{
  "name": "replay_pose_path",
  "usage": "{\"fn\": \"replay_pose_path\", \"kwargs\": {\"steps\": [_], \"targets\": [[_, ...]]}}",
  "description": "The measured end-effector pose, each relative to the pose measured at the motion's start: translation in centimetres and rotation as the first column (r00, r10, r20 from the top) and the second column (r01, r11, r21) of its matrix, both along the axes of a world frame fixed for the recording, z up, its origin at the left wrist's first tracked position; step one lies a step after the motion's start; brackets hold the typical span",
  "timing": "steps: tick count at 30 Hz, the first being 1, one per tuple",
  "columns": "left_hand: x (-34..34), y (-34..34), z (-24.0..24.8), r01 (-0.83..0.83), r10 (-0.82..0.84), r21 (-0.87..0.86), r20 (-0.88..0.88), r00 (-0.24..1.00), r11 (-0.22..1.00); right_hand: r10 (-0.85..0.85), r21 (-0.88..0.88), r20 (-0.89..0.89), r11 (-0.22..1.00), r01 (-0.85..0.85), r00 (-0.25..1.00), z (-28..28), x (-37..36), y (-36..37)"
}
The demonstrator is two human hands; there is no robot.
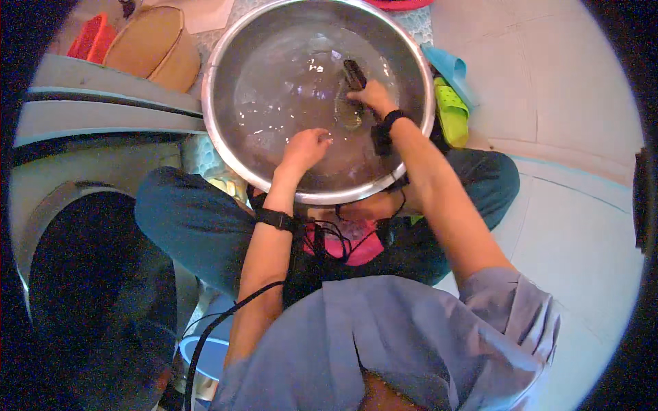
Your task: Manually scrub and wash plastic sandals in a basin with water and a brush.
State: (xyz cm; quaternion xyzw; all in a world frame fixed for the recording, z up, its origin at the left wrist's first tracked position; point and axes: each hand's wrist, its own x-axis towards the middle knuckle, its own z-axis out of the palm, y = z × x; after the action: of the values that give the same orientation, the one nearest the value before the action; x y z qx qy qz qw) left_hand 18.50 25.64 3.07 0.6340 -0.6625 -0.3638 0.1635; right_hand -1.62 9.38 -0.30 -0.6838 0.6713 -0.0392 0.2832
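A wide metal basin (225, 147) of murky water stands in front of me, between my bent legs. Over its right half, my right hand (375, 98) is closed on a dark oblong thing that looks like a brush (354, 72). Just below this hand, a pale yellowish, sole-shaped thing (349, 118) shows in the water; its kind is unclear. My left hand (306, 148) is at the water near the basin's near side, its fingers curled together. Whatever they may hold is hidden.
Blue slippers (449, 70) and a green clog (452, 113) lie against the basin's right side. A tan basket-like container (152, 46) and a red thing (92, 38) stand at the far left. A blue-rimmed bucket (205, 355) is by my left elbow, near a black cable (205, 329).
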Motion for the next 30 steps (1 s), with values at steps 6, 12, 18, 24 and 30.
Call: {"fn": "replay_pose_path", "kwargs": {"steps": [6, 12, 18, 24, 30], "targets": [[0.8, 0.3, -3.6, -0.079, 0.079, -0.012, 0.053, 0.995, 0.997, -0.261, -0.011, 0.072, 0.965, 0.263, 0.963, -6.6, 3.5, 3.0], [1.1, -0.4, -6.4, -0.247, 0.248, 0.032, -0.028, 0.968, 0.969, -0.323, -0.069, 0.067, 0.943, 0.327, 0.944, -5.8, 4.3, 4.2], [0.5, -1.1, -7.0, -0.414, 0.462, 0.22, -0.257, 0.849, 0.883, -0.451, 0.208, 0.622, 0.883, 0.421, 0.64, -6.3, 3.7, 4.6], [2.6, 0.0, -6.8, -0.519, 0.712, 0.491, -0.416, 0.566, 0.7, -0.64, 0.264, 0.634, 0.708, 0.655, 0.435, -6.5, 7.7, 4.5], [0.7, -1.8, -7.9, -0.442, 0.644, 0.469, -0.524, 0.557, 0.764, -0.617, -0.331, 0.495, 0.516, 0.79, 0.611, -12.2, -1.0, -3.0]]}}
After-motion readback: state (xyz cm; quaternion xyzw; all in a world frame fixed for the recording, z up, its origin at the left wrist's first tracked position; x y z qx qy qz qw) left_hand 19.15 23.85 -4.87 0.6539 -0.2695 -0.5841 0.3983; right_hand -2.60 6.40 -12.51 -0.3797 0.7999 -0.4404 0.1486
